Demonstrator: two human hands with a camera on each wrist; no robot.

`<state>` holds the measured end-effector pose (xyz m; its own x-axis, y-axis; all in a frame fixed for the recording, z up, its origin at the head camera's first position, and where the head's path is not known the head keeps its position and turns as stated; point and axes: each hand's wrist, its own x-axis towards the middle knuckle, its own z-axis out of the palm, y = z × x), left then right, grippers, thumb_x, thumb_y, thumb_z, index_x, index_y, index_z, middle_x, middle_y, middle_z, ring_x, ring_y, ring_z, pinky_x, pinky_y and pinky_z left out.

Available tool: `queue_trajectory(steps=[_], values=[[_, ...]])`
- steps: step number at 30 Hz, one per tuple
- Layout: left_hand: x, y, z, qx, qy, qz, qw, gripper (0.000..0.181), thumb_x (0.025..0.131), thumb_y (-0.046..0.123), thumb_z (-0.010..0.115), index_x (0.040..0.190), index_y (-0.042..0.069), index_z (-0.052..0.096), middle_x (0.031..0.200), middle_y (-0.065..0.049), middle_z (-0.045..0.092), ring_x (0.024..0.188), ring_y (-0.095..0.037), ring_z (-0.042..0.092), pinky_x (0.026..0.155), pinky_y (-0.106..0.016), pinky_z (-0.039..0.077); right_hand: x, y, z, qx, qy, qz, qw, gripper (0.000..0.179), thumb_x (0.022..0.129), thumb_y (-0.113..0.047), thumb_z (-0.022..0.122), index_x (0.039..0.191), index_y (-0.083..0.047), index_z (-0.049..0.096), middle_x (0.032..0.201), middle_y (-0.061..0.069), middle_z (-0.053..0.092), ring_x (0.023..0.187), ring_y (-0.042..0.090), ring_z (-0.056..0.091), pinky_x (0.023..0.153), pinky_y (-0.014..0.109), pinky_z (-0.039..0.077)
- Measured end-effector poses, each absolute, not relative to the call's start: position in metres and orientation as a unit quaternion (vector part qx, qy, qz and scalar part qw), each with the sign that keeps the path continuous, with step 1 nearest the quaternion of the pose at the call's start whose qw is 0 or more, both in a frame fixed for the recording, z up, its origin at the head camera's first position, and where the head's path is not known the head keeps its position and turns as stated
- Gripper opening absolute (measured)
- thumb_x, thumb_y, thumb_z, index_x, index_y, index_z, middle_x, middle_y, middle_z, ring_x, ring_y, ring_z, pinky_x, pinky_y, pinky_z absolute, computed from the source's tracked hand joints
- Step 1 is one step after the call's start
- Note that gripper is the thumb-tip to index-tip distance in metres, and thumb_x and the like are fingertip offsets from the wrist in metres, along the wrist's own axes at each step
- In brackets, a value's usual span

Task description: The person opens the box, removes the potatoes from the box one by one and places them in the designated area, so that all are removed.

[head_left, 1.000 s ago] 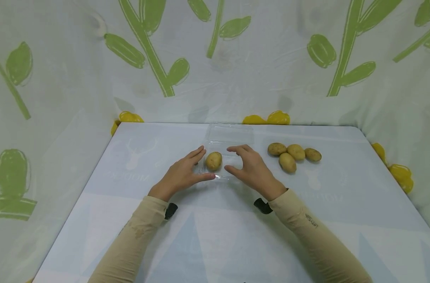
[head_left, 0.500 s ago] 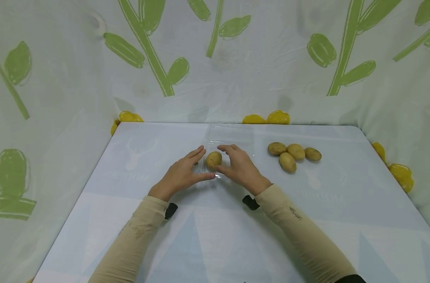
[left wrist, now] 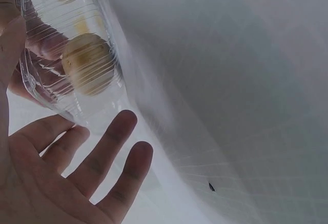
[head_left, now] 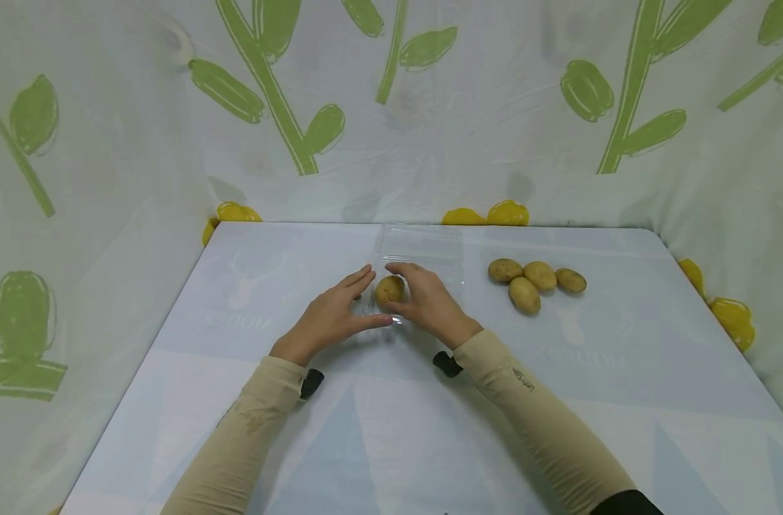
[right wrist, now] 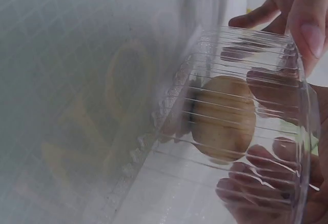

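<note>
A clear plastic box (head_left: 370, 307) with its lid (head_left: 424, 242) folded back lies on the table, with one potato (head_left: 388, 287) in its left half. My left hand (head_left: 332, 313) rests at the box's left side, fingers extended and thumb along the front rim. From the right, my right hand (head_left: 426, 297) reaches over the rim. Its thumb and fingers curl around the potato, the thumb overlapping its front edge. Through the ridged wall in the right wrist view, the fingers (right wrist: 264, 165) show close against the potato (right wrist: 224, 119).
Several loose potatoes (head_left: 524, 295) lie grouped on the table to the right of the box. A patterned cloth (head_left: 424, 143) with green leaves hangs behind the table (head_left: 378, 429). Yellow shapes (head_left: 507, 213) show along its back edge.
My right hand has moved left across the box and its thumb and fingers have come around the potato. The left hand, the box and the other potatoes have stayed in place.
</note>
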<state>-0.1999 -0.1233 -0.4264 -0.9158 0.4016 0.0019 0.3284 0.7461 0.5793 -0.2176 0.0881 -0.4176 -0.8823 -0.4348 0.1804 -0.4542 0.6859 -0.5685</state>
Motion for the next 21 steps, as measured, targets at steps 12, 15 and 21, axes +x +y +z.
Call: queue_trajectory(steps=[12, 15, 21], values=[[-0.1999, -0.1225, -0.4257, 0.196, 0.933, 0.297, 0.059, 0.101, 0.082, 0.073, 0.068, 0.160, 0.017, 0.034, 0.166, 0.009, 0.024, 0.148, -0.022, 0.033, 0.115, -0.053, 0.034, -0.2186, 0.0871, -0.4188, 0.245, -0.915, 0.320, -0.001, 0.068, 0.083, -0.013, 0.086, 0.142, -0.005, 0.054, 0.140, 0.013, 0.060, 0.129, 0.027, 0.057, 0.109, 0.039, 0.045], [-0.2002, -0.1223, -0.4259, 0.198, 0.932, 0.297, 0.058, 0.101, 0.083, 0.072, 0.068, 0.160, 0.016, 0.034, 0.166, 0.008, 0.024, 0.148, -0.023, 0.033, 0.115, -0.054, 0.035, -0.2184, 0.0883, -0.4189, 0.235, -0.923, 0.305, -0.004, 0.066, 0.083, -0.016, 0.087, 0.141, -0.007, 0.057, 0.140, 0.014, 0.058, 0.127, 0.029, 0.057, 0.107, 0.041, 0.047], [-0.1997, -0.1218, -0.4264, 0.198, 0.932, 0.298, 0.058, 0.101, 0.083, 0.072, 0.069, 0.160, 0.017, 0.034, 0.166, 0.009, 0.023, 0.148, -0.022, 0.034, 0.114, -0.054, 0.035, -0.2182, 0.0905, -0.4193, 0.214, -0.933, 0.289, -0.015, 0.063, 0.083, -0.021, 0.087, 0.139, -0.007, 0.061, 0.136, 0.018, 0.056, 0.122, 0.032, 0.058, 0.104, 0.043, 0.048]])
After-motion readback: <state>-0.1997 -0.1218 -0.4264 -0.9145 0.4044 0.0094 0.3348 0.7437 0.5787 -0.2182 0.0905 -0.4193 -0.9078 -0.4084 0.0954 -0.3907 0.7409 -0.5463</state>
